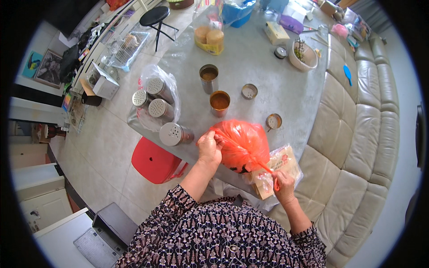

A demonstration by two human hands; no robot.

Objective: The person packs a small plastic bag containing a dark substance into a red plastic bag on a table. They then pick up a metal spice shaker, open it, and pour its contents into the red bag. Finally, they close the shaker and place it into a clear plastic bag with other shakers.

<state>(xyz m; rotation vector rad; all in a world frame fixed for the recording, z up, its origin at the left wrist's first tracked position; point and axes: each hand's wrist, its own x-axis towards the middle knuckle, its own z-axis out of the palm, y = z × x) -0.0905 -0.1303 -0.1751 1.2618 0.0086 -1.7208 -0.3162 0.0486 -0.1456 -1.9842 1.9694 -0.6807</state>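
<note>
A full red plastic bag [248,140] sits at the table's near edge, its neck drawn tight. My left hand [210,147] grips one gathered end of it, and my right hand [283,184] holds the other, stretched to the lower right. What fills the bag cannot be made out. Beneath the right hand lie paper packets in clear plastic [286,162]. Beyond the bag stand two uncapped metal shakers, the nearer one [220,104] and the farther one [209,80], both with brownish powder inside. Two lids lie to their right, one farther [249,91] and one nearer [274,121].
Left of my left hand stands a capped metal shaker [176,134], with several more [161,109] in a clear bag. A red plastic stool [156,160] is below the table [187,70]. A leather sofa [338,134] runs along the right. A planter [303,58] stands far right.
</note>
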